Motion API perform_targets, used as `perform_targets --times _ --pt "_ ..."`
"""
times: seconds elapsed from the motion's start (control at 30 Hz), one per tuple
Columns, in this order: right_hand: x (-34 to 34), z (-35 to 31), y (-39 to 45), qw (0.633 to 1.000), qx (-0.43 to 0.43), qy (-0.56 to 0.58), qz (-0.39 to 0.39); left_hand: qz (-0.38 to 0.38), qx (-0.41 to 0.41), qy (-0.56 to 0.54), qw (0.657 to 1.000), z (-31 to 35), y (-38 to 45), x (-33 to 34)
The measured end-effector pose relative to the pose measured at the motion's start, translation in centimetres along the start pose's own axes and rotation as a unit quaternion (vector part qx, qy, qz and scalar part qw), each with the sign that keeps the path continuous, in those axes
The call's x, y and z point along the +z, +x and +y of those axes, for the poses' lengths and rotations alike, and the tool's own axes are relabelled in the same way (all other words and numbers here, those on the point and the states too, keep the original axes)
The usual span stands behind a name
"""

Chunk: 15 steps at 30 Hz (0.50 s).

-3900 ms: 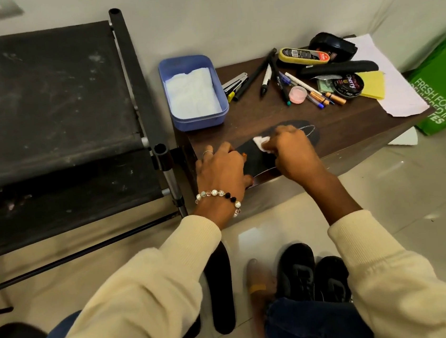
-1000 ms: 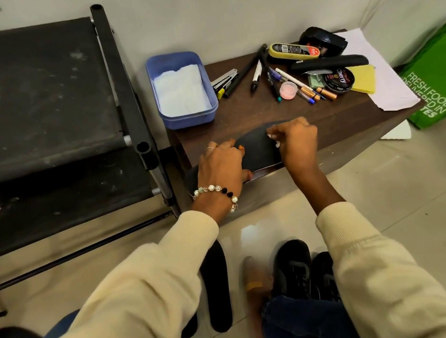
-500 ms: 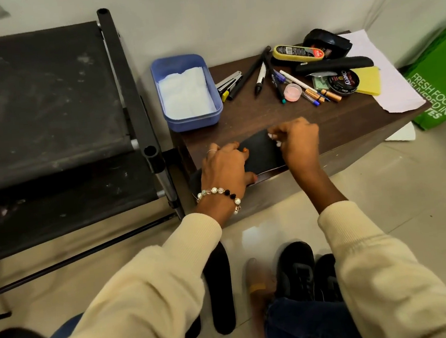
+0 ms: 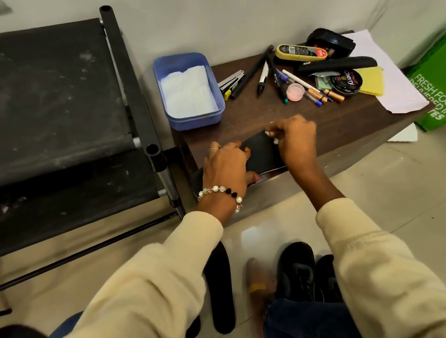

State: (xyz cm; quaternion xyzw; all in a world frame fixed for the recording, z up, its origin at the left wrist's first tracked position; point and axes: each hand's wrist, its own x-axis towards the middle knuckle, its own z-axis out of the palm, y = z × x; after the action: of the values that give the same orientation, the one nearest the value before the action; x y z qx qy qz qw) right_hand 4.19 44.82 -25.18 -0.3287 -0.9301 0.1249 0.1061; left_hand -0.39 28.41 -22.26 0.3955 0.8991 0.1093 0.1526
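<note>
Two hands work at the near edge of a low brown table (image 4: 349, 125), where a black insole (image 4: 261, 151) lies flat with its heel end hanging over the table's left front corner. The left hand (image 4: 224, 168), a bead bracelet (image 4: 218, 190) on its wrist, grips the insole, fingers curled over the top and thumb at the near edge. The right hand (image 4: 294, 140) pinches a small white wad (image 4: 271, 135) in closed fingertips against the insole's far part; the toe end is hidden under this hand.

Nearest behind the left hand stands a blue tub (image 4: 194, 121) with white tissue (image 4: 187, 92) inside, close to the fingers but not touching. Farther back, well apart from both hands, lies a spread of clutter: a stapler (image 4: 232, 81), several pens (image 4: 263, 78), a small pink pot (image 4: 295, 92), a round polish tin (image 4: 346, 82), a yellow sponge (image 4: 372, 81), a black brush (image 4: 336, 64) and a yellow applicator (image 4: 300, 52), with a paper sheet (image 4: 398, 92) under the right end.

A black folding cot (image 4: 131, 95) stands hard against the table's left side. A green bag (image 4: 444, 85) leans at the right. On the floor below lie a second insole (image 4: 220, 287) and a pair of black shoes (image 4: 298, 271), beside the person's knees.
</note>
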Motion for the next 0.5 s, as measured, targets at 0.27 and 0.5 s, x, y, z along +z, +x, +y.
perform_targets --times 0.27,0.5 --pt "0.1 -0.6 -1.0 0.998 0.008 0.031 -0.05 0.006 -0.006 -0.008 1.0 0.2 0.1 0.2" --pt "-0.3 -0.4 0.2 1.0 -0.015 -0.001 -0.004 -0.005 0.002 0.002 1.0 0.0 0.1 0.0"
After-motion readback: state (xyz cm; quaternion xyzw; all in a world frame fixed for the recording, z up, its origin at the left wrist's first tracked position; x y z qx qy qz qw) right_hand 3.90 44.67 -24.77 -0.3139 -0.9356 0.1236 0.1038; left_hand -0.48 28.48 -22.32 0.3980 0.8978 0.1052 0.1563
